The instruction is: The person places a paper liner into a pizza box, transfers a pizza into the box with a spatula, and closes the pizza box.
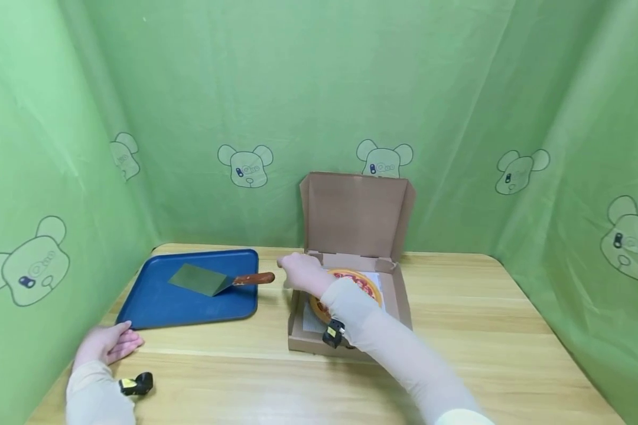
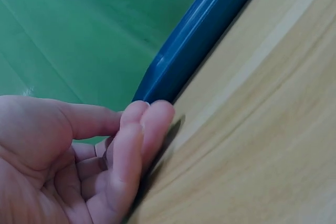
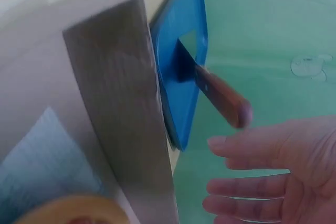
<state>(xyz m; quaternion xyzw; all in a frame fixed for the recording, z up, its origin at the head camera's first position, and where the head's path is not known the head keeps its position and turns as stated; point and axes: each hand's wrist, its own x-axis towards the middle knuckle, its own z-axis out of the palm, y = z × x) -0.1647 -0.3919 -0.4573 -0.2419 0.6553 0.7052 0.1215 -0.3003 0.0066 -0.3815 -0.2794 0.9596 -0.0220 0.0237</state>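
A blue tray point(image 1: 191, 313) lies on the left of the table, and a pizza spatula point(image 1: 252, 279) rests across it. The spatula's wide flat blade is on the tray, while its brown wooden handle sticks out past the right rim. My left hand point(image 1: 108, 343) pinches the tray's near left corner between thumb and fingers, as the left wrist view shows up close. Just right of the handle's end is my right hand point(image 1: 301, 273), its fingers extended and holding nothing. In the right wrist view a small gap separates those fingertips from the handle point(image 3: 226, 98).
An open cardboard pizza box point(image 1: 356, 215) stands right of the tray, its lid upright at the back. Inside, a pizza point(image 1: 369, 286) lies on white paper, partly hidden under my right forearm. Green curtains point(image 1: 319, 88) enclose the wooden table point(image 1: 468, 330) on three sides.
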